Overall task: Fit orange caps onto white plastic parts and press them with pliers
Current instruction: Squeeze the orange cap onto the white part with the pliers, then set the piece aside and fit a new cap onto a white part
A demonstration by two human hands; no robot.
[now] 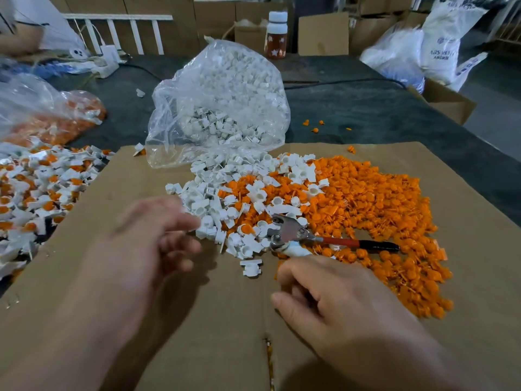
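Note:
On the brown cardboard sheet (135,193) lies a heap of white plastic parts (225,198), which runs into a larger heap of orange caps (380,198) on its right. The pliers (287,231) rest at the front of the heaps. Their metal head points left and their red and black handle (363,244) sticks out to the right. My right hand (338,294) is just in front, its fingers curled over the white-taped lower handle (296,251). My left hand (158,235) is blurred. It hovers at the left edge of the white parts with loose fingers and holds nothing.
A clear bag of white parts (222,103) stands behind the heaps. Capped parts (42,193) are piled at the left, with a bag of orange and white pieces (56,114) behind them. A brown bottle (276,35), cardboard boxes and white sacks (439,46) line the back.

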